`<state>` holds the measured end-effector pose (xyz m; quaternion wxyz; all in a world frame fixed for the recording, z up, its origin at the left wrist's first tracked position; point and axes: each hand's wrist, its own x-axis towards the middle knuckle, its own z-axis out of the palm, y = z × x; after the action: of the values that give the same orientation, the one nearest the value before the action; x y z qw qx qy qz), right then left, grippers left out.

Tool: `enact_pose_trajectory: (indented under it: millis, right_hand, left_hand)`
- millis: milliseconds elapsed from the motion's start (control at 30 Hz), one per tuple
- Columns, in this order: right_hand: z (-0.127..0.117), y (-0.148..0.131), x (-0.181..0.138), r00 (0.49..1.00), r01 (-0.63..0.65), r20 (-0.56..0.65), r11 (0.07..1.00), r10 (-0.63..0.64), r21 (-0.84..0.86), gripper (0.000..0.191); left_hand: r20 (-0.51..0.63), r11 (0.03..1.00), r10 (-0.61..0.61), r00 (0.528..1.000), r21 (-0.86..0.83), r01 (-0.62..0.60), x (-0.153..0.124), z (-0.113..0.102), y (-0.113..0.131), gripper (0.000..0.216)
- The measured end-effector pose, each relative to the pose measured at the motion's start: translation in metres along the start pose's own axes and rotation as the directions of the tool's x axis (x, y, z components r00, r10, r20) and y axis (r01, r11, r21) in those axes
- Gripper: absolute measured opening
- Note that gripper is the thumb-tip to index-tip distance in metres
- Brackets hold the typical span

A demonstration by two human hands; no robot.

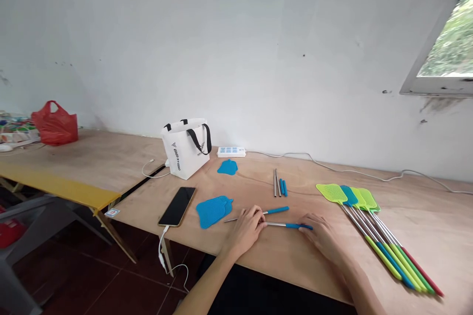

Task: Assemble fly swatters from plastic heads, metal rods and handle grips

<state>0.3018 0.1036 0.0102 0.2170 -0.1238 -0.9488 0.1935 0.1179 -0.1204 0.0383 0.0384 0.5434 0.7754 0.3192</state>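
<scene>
My left hand [248,228] is closed, its fingertips round the metal rod of a fly swatter handle [276,224]. My right hand [320,234] has its fingers closed at the far end of that handle's blue grip [294,226]; part of the fingers is hidden. A second swatter handle [277,210] with a blue grip lies just behind, passing beneath my left hand. Left of my hands rest blue perforated swatter heads [214,210], stacked. Behind are metal rods [277,183] and loose blue grips [283,187]. More blue heads [227,167] lie farther back.
Complete fly swatters [386,238] in several colours lie fanned at the right. A phone [178,206] with a charging cable sits near the left front edge. A white bag [186,152] and a power strip [231,152] stand near the wall. A red bag [57,125] is on another table.
</scene>
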Motion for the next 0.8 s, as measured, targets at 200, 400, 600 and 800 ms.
enact_pose_trajectory:
  millis: [200, 400, 600, 800]
  right_hand:
    - [0.008, -0.017, -0.002, 0.996, 0.070, -0.039, 0.990, -0.076, -0.122, 0.032]
    - [0.032, -0.062, 0.003, 0.991, 0.134, 0.026, 0.971, -0.131, -0.199, 0.033]
    - [0.047, -0.085, 0.004, 0.987, 0.132, -0.064, 0.974, -0.146, -0.186, 0.030]
    - [0.049, -0.085, 0.003, 0.987, 0.125, -0.080, 0.975, -0.142, -0.185, 0.025]
  left_hand:
    - [0.039, 0.999, 0.014, 0.999, -0.043, -0.012, 0.002, -0.008, 0.001, 0.007]
    - [0.051, 0.975, -0.163, 0.985, 0.165, 0.152, -0.007, -0.067, -0.021, 0.023]
    - [0.094, 0.761, -0.588, 0.803, 0.401, 0.511, -0.026, -0.109, -0.057, 0.076]
    - [0.096, 0.720, -0.637, 0.765, 0.430, 0.545, -0.022, -0.110, -0.064, 0.091]
